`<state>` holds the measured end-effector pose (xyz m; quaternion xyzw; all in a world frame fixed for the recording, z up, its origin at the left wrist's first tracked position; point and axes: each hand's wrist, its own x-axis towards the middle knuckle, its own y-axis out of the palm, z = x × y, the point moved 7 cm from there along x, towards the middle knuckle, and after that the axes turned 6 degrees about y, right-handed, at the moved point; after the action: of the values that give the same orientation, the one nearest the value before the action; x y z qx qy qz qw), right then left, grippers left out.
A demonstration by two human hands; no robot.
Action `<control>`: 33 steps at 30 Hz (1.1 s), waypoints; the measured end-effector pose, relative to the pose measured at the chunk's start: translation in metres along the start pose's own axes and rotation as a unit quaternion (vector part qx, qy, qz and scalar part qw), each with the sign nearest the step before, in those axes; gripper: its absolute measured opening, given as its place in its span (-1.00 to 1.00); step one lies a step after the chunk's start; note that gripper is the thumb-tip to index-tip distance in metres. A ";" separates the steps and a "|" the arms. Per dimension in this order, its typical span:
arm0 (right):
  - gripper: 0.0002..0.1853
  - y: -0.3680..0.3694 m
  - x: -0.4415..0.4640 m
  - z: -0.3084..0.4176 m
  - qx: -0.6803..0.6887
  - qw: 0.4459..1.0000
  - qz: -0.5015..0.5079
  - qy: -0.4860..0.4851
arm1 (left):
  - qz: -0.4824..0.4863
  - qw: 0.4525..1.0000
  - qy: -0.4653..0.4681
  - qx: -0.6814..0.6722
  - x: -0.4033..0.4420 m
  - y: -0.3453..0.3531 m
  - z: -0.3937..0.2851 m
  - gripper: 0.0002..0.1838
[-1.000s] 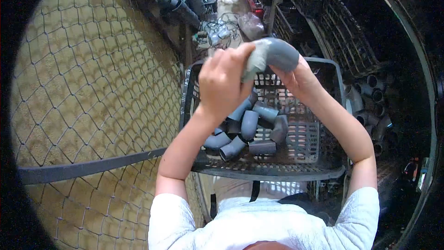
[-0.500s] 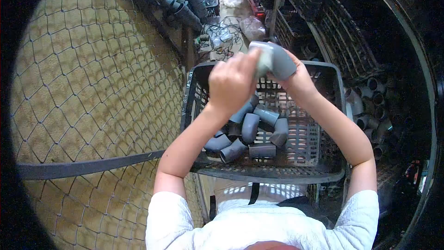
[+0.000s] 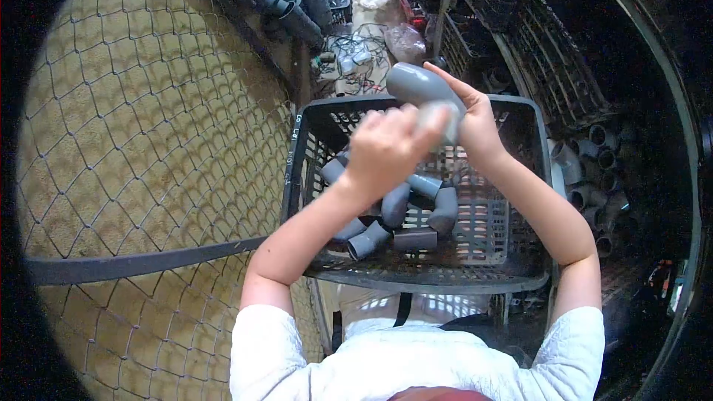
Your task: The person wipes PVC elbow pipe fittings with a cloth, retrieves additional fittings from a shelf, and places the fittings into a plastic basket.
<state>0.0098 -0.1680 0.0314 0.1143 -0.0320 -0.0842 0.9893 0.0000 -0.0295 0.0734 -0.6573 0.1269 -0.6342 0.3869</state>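
Above a black plastic crate [image 3: 423, 278], my right hand [image 3: 479, 122] holds a grey curved pipe elbow [image 3: 422, 83] by its right side. My left hand [image 3: 390, 141], somewhat blurred, is closed on a pale cloth [image 3: 444, 120] pressed against the elbow's lower end. Several grey pipe elbows lie in the crate below my hands, among them one upright elbow [image 3: 396, 205] and one at the front [image 3: 369, 240]. My left forearm hides some of them.
Wire mesh [image 3: 148, 141] with a dark bar [image 3: 148, 263] stands at the left. More elbows [image 3: 594, 197] are piled right of the crate. Dark crates [image 3: 553, 52] line the right back. Grey fittings [image 3: 293, 7], cords and plastic bags [image 3: 405, 43] are further back.
The elbow has turned in my right hand, so its free end now points up and left. My left hand and the cloth have moved down and right to its lower end.
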 end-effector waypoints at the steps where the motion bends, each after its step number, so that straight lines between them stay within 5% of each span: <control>1: -0.48 0.002 -0.001 0.006 -0.021 0.999 -0.024 -0.011 | -0.016 0.999 -0.030 0.024 0.000 0.000 0.017 -0.58; 4: -0.49 0.003 -0.006 0.001 -0.090 0.995 -0.026 -0.017 | 0.026 0.987 -0.154 -0.025 -0.003 0.000 0.055 -0.42; 10: -0.48 -0.005 -0.008 0.003 -0.128 0.989 -0.052 -0.045 | 0.040 0.997 -0.022 -0.064 0.000 0.003 0.000 -0.37; 14: -0.49 0.002 -0.014 0.008 -0.173 0.981 -0.052 -0.068 | 0.005 0.977 -0.170 -0.128 -0.002 0.004 0.048 -0.55; 16: -0.49 0.004 -0.016 0.008 -0.179 0.980 -0.045 -0.075 | 0.010 0.980 -0.163 -0.113 -0.010 0.006 0.036 -0.50; 17: -0.48 0.004 -0.017 0.011 -0.189 0.978 -0.043 -0.078 | -0.044 0.986 -0.107 -0.124 -0.007 0.001 0.022 -0.49; 20: -0.46 0.006 -0.017 0.011 -0.120 0.991 -0.016 -0.051 | 0.018 0.998 0.040 -0.046 -0.002 -0.003 -0.015 -0.55; 22: -0.47 0.006 -0.013 0.015 -0.256 0.963 -0.042 -0.067 | -0.007 1.000 -0.014 -0.024 -0.006 0.002 0.010 -0.52; 26: -0.47 0.008 -0.011 0.015 -0.239 0.967 -0.030 -0.083 | 0.027 0.978 -0.179 -0.104 -0.010 0.004 0.046 -0.51; 30: -0.58 -0.006 -0.013 0.001 -0.196 0.978 -0.051 -0.050 | 0.080 0.986 -0.074 -0.129 -0.011 0.011 0.011 -0.38; 33: -0.65 -0.011 -0.007 -0.009 -0.221 0.966 -0.104 -0.082 | 0.060 0.987 -0.069 -0.135 -0.014 0.019 0.020 -0.47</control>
<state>0.0022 -0.1759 0.0197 -0.1113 -0.0814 -0.2009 0.9699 0.0224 -0.0258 0.0522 -0.7370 0.2236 -0.5395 0.3402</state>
